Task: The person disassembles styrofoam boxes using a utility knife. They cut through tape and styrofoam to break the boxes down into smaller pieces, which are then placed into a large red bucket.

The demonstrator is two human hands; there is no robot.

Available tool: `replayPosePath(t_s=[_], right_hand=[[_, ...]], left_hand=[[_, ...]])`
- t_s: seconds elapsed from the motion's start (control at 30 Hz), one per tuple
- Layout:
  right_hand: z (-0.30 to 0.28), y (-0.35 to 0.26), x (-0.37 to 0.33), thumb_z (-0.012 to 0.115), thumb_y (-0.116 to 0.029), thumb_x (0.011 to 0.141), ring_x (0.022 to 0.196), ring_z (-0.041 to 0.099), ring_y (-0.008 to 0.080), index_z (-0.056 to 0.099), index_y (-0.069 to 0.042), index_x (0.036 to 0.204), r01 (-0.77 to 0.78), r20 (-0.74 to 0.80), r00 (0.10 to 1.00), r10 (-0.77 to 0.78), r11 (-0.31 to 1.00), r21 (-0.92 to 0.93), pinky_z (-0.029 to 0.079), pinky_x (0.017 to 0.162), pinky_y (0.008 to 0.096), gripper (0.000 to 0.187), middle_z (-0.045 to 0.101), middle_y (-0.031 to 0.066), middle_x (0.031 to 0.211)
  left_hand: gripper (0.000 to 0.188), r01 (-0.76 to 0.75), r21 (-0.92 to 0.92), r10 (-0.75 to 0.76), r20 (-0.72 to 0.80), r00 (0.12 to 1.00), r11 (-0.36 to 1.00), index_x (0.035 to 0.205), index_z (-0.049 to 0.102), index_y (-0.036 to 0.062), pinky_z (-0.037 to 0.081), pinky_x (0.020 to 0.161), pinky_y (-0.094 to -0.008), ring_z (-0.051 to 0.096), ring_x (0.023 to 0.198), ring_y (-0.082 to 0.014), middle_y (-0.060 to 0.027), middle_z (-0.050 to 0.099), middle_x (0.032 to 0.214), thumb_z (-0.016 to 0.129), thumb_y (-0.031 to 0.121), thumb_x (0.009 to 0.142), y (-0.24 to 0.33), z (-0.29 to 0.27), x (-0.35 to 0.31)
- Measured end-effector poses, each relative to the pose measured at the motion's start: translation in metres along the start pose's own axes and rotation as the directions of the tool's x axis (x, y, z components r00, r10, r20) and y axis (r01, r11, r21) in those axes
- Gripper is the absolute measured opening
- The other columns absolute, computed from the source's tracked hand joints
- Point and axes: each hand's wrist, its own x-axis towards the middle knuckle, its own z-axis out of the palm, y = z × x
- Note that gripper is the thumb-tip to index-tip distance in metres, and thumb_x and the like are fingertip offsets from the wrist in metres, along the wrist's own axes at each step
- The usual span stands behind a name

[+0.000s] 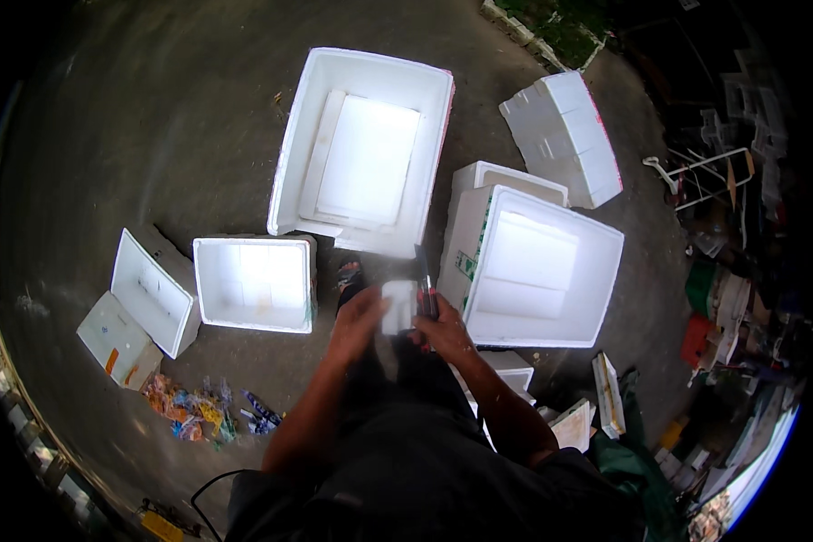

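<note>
Close in front of my body, my left hand [360,322] is closed on a small white foam piece [399,305], blurred by motion. My right hand [447,332] grips a black-and-red knife [427,296], probably a utility knife, with its dark blade end pointing away from me. The fingers of my right hand are beside the foam piece; whether they touch it I cannot tell. Just beyond both hands stands a large white foam box [370,237], its open top facing up. Another open foam box [544,321] stands to the right of my right hand.
Smaller foam boxes [253,242] [154,294] lie on the left, near crumpled colourful plastic scraps [199,411]. A tipped foam box [565,135] lies at the far right. Heaped clutter and a white metal frame [709,176] line the right side. A foot shows below the large box.
</note>
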Motion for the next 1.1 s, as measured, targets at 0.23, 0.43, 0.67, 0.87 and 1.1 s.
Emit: replayPosePath(t_s=[0.23, 0.43, 0.67, 0.87, 1.1], right_hand=[[0.018, -0.005, 0.013, 0.055, -0.018, 0.091, 0.058, 0.059, 0.0158, 0.050, 0.000, 0.118, 0.106, -0.119, 0.980, -0.156, 0.931, -0.350, 0.049, 0.054, 0.0309, 0.033, 0.061, 0.0098, 0.081], [0.034, 0.009, -0.005, 0.054, -0.020, 0.093, 0.063, 0.061, 0.0258, 0.050, 0.001, 0.118, 0.329, 0.020, 0.924, -0.381, 0.769, -0.548, 0.049, 0.060, 0.0380, 0.034, 0.062, 0.0186, 0.087], [0.046, -0.006, -0.004, 0.053, -0.018, 0.091, 0.105, 0.055, 0.0438, 0.049, 0.000, 0.124, 0.290, 0.055, 0.936, -0.349, 0.670, -0.683, 0.043, 0.090, 0.0479, 0.037, 0.057, 0.0267, 0.114], [0.046, -0.003, -0.003, 0.051, -0.018, 0.092, 0.102, 0.055, 0.0468, 0.046, 0.001, 0.127, 0.236, 0.043, 0.954, -0.296, 0.659, -0.714, 0.044, 0.088, 0.0505, 0.039, 0.056, 0.0292, 0.115], [0.047, 0.007, 0.000, 0.055, -0.019, 0.088, 0.092, 0.056, 0.0478, 0.049, 0.001, 0.103, 0.298, 0.031, 0.918, -0.394, 0.639, -0.709, 0.044, 0.079, 0.0554, 0.025, 0.054, 0.0292, 0.107]], left_hand=[[0.031, -0.013, -0.098, 0.005, -0.077, 0.997, 0.995, 0.113, 0.064, 0.0020, 0.044, 0.067, -0.0214, 0.056, 0.078, -0.0064, -0.0001, 0.065, 0.093, 0.066, 0.021, 0.089, -0.006, -0.012, 0.015], [0.016, -0.054, -0.026, 0.048, -0.182, 0.982, 0.998, 0.088, 0.066, 0.0040, 0.038, 0.058, -0.0211, 0.048, 0.067, -0.0032, 0.0053, 0.058, 0.074, 0.065, 0.020, 0.090, -0.003, -0.011, 0.013], [0.018, -0.061, -0.084, 0.043, -0.195, 0.980, 0.995, 0.078, 0.062, 0.0049, 0.036, 0.056, -0.0212, 0.045, 0.064, -0.0025, 0.0056, 0.055, 0.071, 0.064, 0.019, 0.089, -0.009, -0.008, 0.015], [0.016, -0.071, -0.031, 0.064, -0.194, 0.979, 0.997, 0.082, 0.064, 0.0022, 0.037, 0.058, -0.0208, 0.046, 0.065, -0.0027, 0.0051, 0.055, 0.072, 0.064, 0.017, 0.089, -0.013, -0.007, 0.016], [0.030, -0.081, -0.022, 0.076, -0.163, 0.984, 0.996, 0.107, 0.063, -0.0040, 0.048, 0.074, -0.0249, 0.061, 0.082, -0.0119, -0.0070, 0.067, 0.095, 0.066, 0.019, 0.088, -0.003, -0.008, 0.013]])
